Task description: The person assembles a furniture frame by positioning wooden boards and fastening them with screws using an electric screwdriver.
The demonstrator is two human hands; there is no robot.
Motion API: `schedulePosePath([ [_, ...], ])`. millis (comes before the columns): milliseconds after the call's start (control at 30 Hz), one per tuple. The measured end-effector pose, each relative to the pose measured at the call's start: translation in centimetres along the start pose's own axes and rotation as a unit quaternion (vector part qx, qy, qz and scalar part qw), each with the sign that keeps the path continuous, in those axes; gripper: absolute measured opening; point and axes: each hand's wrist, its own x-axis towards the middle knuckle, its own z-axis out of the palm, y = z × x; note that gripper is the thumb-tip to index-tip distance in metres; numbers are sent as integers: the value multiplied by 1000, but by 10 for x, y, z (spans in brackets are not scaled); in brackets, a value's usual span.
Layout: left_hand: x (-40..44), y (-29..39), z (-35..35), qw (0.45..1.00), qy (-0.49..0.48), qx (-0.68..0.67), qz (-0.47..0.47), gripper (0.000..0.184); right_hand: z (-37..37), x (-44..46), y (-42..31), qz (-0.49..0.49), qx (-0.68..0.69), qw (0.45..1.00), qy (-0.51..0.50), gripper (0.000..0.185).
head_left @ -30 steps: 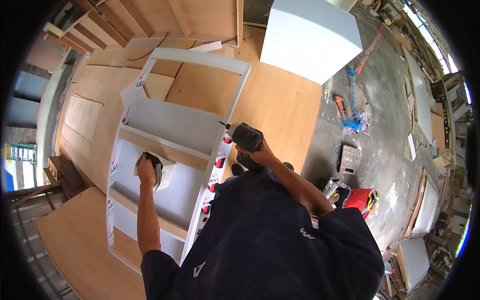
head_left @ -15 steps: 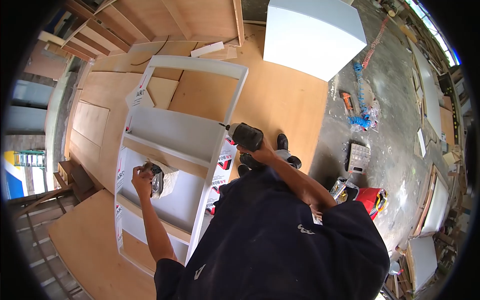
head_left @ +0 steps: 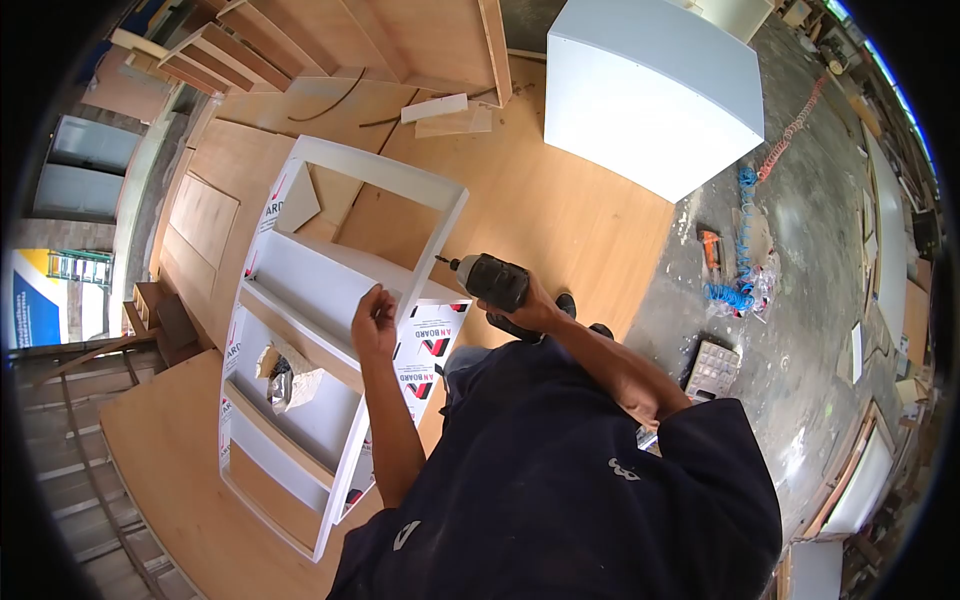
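A black cordless drill [head_left: 497, 282] is in my right hand [head_left: 540, 308], its bit pointing left at the near side of a white cabinet frame [head_left: 442, 228]. The bit appears close to the board; contact cannot be made out. My left hand [head_left: 375, 322] is closed in a pinch over the frame, near that same side board. Whatever its fingertips hold is too small to name. An opened paper-and-plastic packet [head_left: 292, 378] lies inside a compartment of the frame, with dark contents.
A large white box-shaped cabinet [head_left: 640, 110] stands beyond, on the plywood sheet [head_left: 590, 215]. On the concrete floor at right lie an orange tool [head_left: 711, 250], a coiled blue hose [head_left: 745, 215] and a compartment tray [head_left: 713, 367]. Wooden shelving [head_left: 350, 40] is at the top left.
My left hand has left the packet and moved right to the frame's near side. My right hand still holds the drill. The view has shifted, and the packet now lies in the compartment.
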Motion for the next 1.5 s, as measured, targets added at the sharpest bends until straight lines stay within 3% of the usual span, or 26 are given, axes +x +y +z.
schedulePosePath([
  [100,15,-44,49,997,-36,-14,-66,15,-21,-2,3,14,-57,998,34,30],
  [233,19,-70,99,990,-94,67,-85,14,-33,-5,2,-13,-12,999,48,30],
  [300,31,-78,108,985,-147,61,-73,11,-35,-6,11,-53,16,996,77,27],
  [533,62,-87,120,969,-181,80,-150,11,-43,-3,51,-1,-6,997,82,22],
  [633,74,-87,127,971,-155,21,-183,10,-45,8,49,-47,-41,988,140,24],
  [700,74,-89,132,968,-156,64,-186,13,-46,14,45,-31,47,987,151,26],
  [1000,95,-90,131,958,-152,129,-205,16,-43,30,72,12,193,966,170,33],
  [1167,101,-94,128,955,-155,158,-199,17,-45,35,79,15,205,963,172,37],
  [1400,97,-116,132,955,-70,218,-189,18,-58,43,108,-5,153,975,158,42],
  [1500,98,-118,134,956,-66,217,-185,20,-61,47,107,26,206,968,143,47],
])
